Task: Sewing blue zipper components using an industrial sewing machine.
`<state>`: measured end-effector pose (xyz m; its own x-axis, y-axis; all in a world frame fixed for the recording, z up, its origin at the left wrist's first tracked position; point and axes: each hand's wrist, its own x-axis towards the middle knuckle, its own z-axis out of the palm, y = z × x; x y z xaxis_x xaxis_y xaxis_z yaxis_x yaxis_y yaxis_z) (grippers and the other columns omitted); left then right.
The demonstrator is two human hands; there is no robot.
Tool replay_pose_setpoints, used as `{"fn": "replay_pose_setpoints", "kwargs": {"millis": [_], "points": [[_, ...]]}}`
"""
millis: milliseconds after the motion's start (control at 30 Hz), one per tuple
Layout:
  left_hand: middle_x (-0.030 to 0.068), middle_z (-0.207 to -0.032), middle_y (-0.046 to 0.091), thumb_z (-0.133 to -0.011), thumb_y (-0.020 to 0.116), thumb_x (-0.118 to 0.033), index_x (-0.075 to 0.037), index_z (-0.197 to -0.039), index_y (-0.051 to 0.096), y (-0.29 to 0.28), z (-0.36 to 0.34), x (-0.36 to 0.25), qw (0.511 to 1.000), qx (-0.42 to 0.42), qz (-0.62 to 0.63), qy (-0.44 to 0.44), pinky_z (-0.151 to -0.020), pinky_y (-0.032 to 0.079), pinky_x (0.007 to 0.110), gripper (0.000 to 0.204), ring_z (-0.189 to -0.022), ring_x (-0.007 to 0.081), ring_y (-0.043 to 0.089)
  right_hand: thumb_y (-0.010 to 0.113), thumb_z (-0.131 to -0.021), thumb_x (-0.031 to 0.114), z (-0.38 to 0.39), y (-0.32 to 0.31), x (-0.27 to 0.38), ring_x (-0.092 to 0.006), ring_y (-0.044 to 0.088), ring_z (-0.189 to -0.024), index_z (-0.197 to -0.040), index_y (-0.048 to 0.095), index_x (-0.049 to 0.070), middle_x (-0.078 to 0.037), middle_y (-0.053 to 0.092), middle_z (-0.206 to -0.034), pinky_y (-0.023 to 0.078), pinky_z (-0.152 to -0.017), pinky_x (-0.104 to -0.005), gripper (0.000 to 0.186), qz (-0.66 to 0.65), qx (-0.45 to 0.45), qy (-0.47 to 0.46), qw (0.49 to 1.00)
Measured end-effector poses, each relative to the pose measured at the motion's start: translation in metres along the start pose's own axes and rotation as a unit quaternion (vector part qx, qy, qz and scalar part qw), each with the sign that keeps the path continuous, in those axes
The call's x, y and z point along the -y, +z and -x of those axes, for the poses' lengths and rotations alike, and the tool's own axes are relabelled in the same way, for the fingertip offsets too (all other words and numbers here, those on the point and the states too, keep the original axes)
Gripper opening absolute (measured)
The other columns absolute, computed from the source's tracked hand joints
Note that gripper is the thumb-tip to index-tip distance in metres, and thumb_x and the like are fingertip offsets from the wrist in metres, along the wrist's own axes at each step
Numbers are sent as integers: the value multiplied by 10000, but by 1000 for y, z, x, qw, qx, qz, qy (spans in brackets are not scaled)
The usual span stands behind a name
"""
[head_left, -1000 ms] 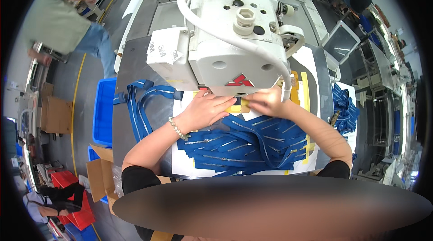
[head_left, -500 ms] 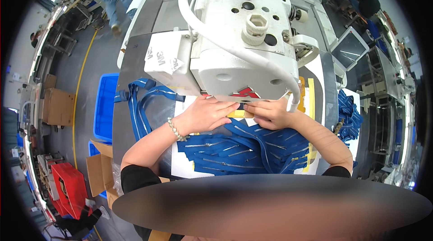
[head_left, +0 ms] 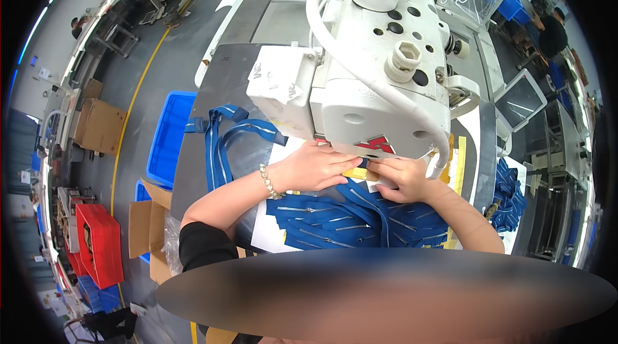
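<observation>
My left hand (head_left: 320, 168) lies under the sewing machine head (head_left: 376, 106), fingers stretched to the right onto a yellow plate (head_left: 356, 174) and a small dark blue piece (head_left: 363, 162). From the other side, my right hand (head_left: 404, 178) rests its slightly bent fingertips on that same piece, thumb lower and apart. The needle area is hidden by the head. Just below both hands is a heap of blue zipper tapes (head_left: 335, 222) with metallic teeth, lying on white sheets (head_left: 270, 228).
More blue tapes lie left (head_left: 215, 160) and right (head_left: 508, 196). A blue bin (head_left: 168, 138), an open carton (head_left: 145, 234) and red crates (head_left: 100, 247) stand on the left. A screen (head_left: 518, 99) is at upper right. Other people (head_left: 550, 38) are in the background.
My head view has shifted, so the scene sits further right. The walker at upper left has moved away upward. My right fingers have settled on the piece; both hands stay at the machine.
</observation>
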<state>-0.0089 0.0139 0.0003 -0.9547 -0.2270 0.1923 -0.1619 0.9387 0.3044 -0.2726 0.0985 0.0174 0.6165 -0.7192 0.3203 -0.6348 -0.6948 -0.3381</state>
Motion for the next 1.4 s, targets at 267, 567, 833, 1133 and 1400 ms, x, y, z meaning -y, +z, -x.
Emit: {"fn": "replay_pose_setpoints", "kwargs": {"millis": [267,567,833,1133,1400], "points": [[20,-1211,631,-905,575,-375,-158,-1333,536,5,0,4,999,-36,6,10,-812,465,364,481,-948,185,633,733,-703,192,-1,6,5,-195,653,-786,-1035,690,96,-27,683,-1040,524,-663,-299,349,65,-42,-8,997],[-34,-1211,642,-922,565,-293,-214,-1327,560,-2,-2,4,999,-21,-29,-4,-635,411,318,413,-873,125,648,728,-800,127,11,-12,38,-242,616,-788,-864,653,27,-54,674,-856,468,-754,-328,140,-154,-132,312,928],[-38,-1229,634,-916,569,-279,-206,-1319,566,-2,-2,0,998,-34,-56,-1,-691,380,318,410,-818,115,619,811,-719,196,8,-16,79,-191,569,-709,-943,567,40,-75,561,-799,483,-655,-295,366,-145,63,293,943],[-16,-1251,611,-911,568,-270,-174,-1318,547,-4,3,1,999,-18,-43,-9,-816,415,379,419,-990,159,604,677,-847,87,11,-20,55,-131,602,-665,-913,606,-3,-55,614,-741,485,-652,-274,132,-332,108,387,854],[-28,-1257,604,-896,586,-254,-207,-1354,516,1,2,6,1000,-6,-25,-7,-786,404,362,466,-893,169,598,622,-914,269,8,-38,-8,-42,403,-463,-784,630,76,50,449,-542,263,-425,-195,233,-422,78,518,740]]}}
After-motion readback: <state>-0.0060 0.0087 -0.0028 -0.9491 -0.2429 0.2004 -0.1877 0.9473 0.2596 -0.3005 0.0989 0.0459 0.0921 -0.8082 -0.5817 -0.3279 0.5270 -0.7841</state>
